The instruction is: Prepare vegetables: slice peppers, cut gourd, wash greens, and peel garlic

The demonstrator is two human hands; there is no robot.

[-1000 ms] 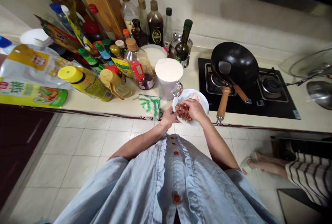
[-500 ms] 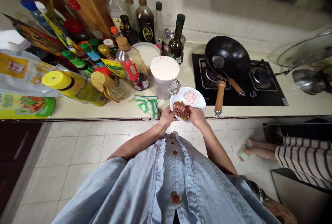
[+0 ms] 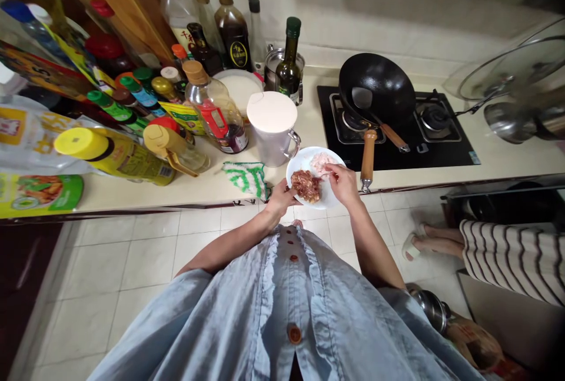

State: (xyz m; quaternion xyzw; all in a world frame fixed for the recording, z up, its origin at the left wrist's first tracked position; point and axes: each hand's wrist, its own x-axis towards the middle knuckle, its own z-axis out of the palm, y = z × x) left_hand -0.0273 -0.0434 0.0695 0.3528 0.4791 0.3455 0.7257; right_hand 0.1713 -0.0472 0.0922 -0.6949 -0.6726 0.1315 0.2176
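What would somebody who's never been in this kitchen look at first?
Probably the big black wok, tilted on the stove with a spatula in it. Then the white plate at the counter's front edge, where the left hand grips the rim and the right hand reaches over pale pink food beside a reddish-brown heap. Colourful bottles crowd the left side.

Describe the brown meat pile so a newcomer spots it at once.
Find the black gas hob on the cream countertop. In front and to its left, the person's left hand holds a round white plate by the rim. The glossy reddish-brown meat pile lies near that hand, darker than the pale pink pile beside it.
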